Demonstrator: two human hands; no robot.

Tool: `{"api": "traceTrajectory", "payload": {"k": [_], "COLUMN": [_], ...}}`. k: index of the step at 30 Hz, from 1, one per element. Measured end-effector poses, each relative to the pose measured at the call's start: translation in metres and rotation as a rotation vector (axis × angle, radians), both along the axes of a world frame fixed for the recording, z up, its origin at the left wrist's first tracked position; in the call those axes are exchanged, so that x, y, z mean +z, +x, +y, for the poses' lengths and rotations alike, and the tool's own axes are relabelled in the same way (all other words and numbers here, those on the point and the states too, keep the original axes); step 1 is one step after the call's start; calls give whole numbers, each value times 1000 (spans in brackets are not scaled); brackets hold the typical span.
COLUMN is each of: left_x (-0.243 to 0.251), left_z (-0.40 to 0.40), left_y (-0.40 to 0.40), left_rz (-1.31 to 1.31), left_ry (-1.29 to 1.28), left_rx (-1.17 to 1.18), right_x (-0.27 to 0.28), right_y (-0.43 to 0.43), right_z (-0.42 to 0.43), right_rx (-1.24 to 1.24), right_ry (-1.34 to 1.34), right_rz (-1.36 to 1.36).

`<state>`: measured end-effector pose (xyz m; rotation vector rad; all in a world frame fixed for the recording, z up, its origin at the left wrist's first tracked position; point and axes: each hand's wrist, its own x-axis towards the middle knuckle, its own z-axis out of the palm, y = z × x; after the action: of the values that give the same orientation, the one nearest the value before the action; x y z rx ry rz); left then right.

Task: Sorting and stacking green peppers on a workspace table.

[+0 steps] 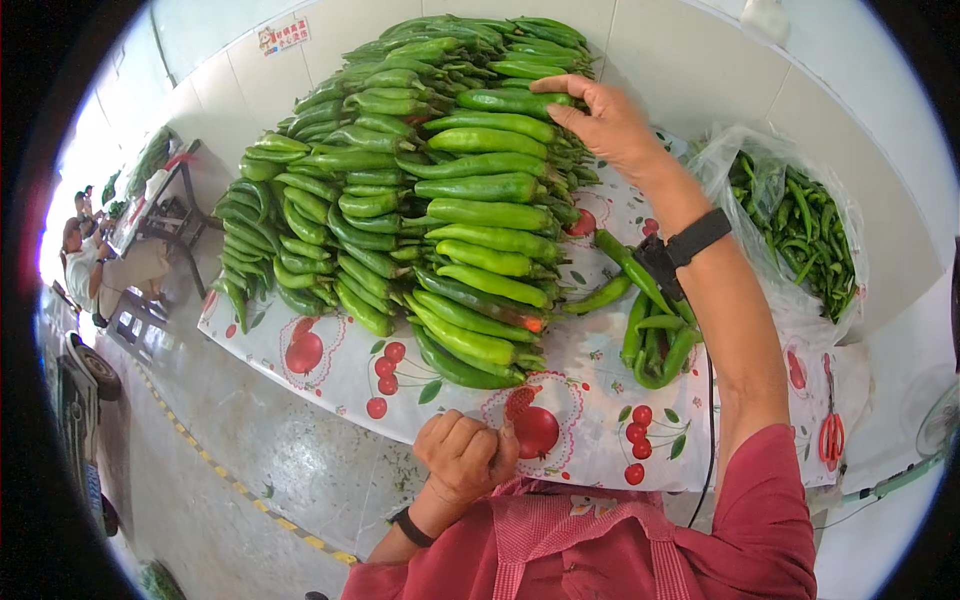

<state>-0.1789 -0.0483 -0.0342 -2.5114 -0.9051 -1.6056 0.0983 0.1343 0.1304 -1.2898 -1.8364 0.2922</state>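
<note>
Long green chili peppers are stacked in neat rows in a large pile (480,217) against the wall. My right hand (596,116) reaches to the pile's upper right, thumb and fingers around the end of a green pepper (506,101) lying on top. Near the table's front edge, my left hand (466,454) is curled closed beside a printed pomegranate; I see nothing in it. Right of the pile, partly under my right forearm, lie several loose peppers (656,345). One pepper low in the pile has a red patch (531,323).
A fruit-print cloth covers the table (600,450). At right stand a clear plastic bag (802,225) of small green peppers and red-handled scissors (831,439). A black cable (709,442) crosses the table's edge. Far left, a person (86,262) sits by another table; a vehicle (82,420) is near.
</note>
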Motion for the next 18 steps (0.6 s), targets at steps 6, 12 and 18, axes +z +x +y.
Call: {"api": "traceTrajectory", "payload": {"k": [6, 12, 18], "left_x": [1, 0, 1], "left_z": [1, 1, 1], "left_y": [1, 1, 1], "left_rz": [1, -12, -1], "left_ry": [9, 18, 21], "left_rx": [-5, 6, 13], "right_x": [-7, -1, -13], "right_y": [-3, -3, -2], "right_z": [-4, -9, 0], "right_rx": [88, 111, 52], "right_ry": [110, -122, 136], "right_rz": [33, 100, 45]}}
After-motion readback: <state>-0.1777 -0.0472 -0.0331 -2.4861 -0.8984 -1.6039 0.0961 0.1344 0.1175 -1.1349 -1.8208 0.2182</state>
